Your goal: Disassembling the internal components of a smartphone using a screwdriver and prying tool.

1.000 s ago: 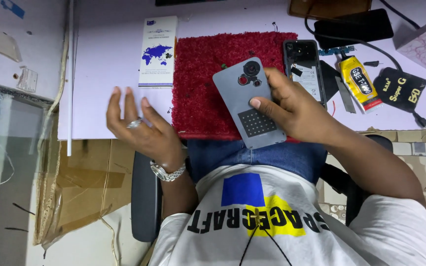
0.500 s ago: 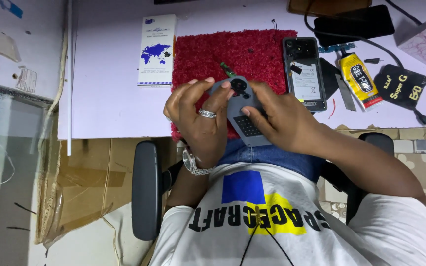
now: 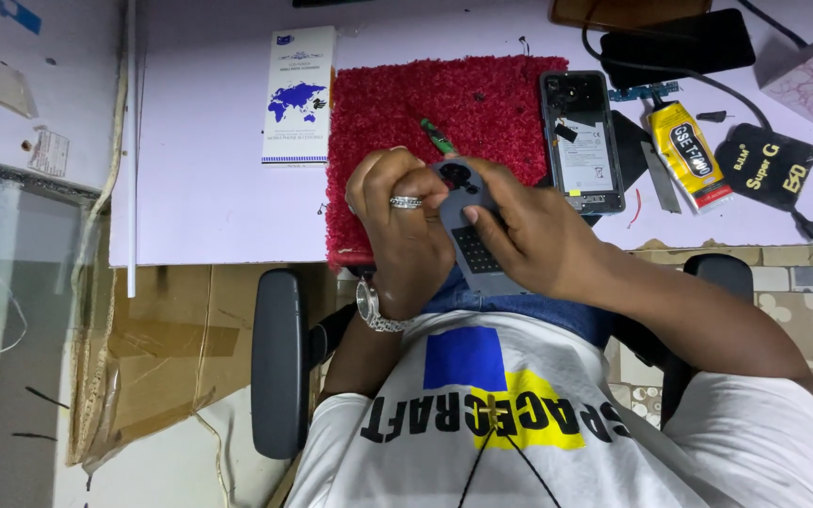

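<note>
Both hands grip a grey phone (image 3: 470,235) at the near edge of the red mat (image 3: 406,122). The left hand (image 3: 405,221) and right hand (image 3: 529,230) have fingers (image 3: 482,202) closed around it. An opened phone (image 3: 583,141) lies just beside the mat on the bench (image 3: 199,188).

grey phone back cover (image 3: 468,230) is held up over the near edge of the red mat, long side running toward the body, dark camera cutouts at the far end, black grid patch lower down.
</note>
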